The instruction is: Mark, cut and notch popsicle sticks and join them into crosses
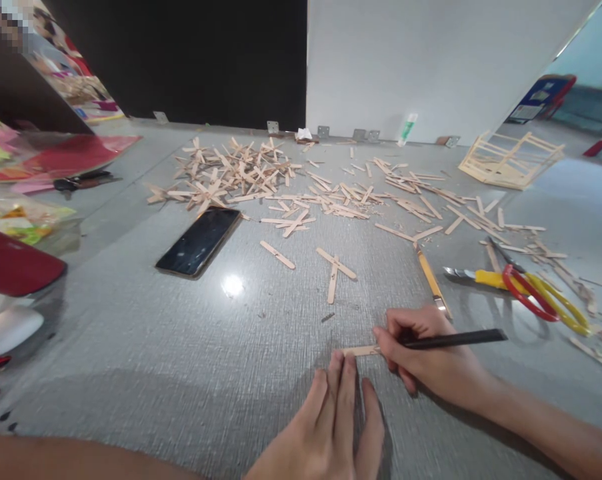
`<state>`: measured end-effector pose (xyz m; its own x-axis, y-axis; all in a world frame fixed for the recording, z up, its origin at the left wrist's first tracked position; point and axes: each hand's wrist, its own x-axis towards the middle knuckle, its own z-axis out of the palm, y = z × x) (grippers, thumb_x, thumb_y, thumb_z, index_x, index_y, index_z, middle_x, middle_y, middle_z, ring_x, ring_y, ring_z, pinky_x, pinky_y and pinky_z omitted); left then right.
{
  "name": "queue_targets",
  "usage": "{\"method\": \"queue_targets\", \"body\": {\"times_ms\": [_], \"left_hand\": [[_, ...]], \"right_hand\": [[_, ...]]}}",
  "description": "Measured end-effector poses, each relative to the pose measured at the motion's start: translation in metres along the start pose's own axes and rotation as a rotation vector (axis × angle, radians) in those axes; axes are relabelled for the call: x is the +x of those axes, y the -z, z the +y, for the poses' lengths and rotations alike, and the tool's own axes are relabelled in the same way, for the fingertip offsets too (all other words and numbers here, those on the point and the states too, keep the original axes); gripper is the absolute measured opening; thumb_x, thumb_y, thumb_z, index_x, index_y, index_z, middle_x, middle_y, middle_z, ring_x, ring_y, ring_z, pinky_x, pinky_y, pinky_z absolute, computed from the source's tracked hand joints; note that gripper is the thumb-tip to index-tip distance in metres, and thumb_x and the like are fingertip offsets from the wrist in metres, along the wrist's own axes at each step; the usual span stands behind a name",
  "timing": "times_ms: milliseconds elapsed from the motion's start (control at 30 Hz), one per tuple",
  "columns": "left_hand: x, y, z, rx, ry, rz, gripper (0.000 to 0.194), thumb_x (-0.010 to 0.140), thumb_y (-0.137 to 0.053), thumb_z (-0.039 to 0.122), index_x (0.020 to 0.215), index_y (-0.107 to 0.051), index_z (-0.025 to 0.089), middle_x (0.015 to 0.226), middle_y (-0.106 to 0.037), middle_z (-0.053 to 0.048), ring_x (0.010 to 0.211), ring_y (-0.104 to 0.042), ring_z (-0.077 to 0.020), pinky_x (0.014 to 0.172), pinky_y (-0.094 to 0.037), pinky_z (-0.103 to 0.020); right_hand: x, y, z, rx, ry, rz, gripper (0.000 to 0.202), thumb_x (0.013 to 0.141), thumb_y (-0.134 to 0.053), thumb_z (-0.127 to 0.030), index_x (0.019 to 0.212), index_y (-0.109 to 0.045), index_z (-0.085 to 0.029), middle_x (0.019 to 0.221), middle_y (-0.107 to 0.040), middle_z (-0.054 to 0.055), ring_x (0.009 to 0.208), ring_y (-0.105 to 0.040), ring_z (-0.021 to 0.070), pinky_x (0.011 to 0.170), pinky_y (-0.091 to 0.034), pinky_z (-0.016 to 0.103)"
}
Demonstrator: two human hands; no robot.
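My right hand [425, 347] is closed in a writing grip around a slim black pencil [455, 339]. The tip end lies hidden by the fingers, over the right part of a flat wooden craft stick [358, 351]. My left hand [331, 413] lies on the table with its fingers stretched out, fingertips pressing the stick's left end. Small dark marks show on the stick near the right fingers. Beyond the hands, two craft sticks [335, 270] lie crossed, and a single stick [277, 255] rests to their left.
A phone [201, 241] lies left of centre, before a heap of crossed sticks [231, 170]. Loose sticks [341, 197] spread rightwards. On the right are a yellow-handled tool [431, 273], a yellow cutter [488, 279], scissors [535, 293] and a stick frame [513, 160]. A glue tube [407, 129] leans behind.
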<state>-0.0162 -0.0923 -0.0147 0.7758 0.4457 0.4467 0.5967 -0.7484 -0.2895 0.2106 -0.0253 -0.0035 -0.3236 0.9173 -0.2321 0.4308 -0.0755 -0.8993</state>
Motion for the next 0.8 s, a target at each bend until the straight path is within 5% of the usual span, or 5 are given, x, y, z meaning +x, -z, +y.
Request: {"method": "queue_targets", "body": {"times_ms": [800], "left_hand": [[-0.0010, -0.0012, 0.0032, -0.020, 0.019, -0.013, 0.034, 0.100, -0.060, 0.026, 0.124, -0.065, 0.003, 0.118, -0.078, -0.021, 0.115, -0.075, -0.0341, 0.102, -0.050, -0.041]], "right_hand": [[0.0026, -0.0031, -0.0038, 0.034, -0.056, 0.005, 0.041, 0.095, -0.072, -0.036, 0.062, -0.052, -0.020, 0.048, -0.058, -0.006, 0.032, -0.051, 0.0051, 0.034, -0.034, 0.014]]}}
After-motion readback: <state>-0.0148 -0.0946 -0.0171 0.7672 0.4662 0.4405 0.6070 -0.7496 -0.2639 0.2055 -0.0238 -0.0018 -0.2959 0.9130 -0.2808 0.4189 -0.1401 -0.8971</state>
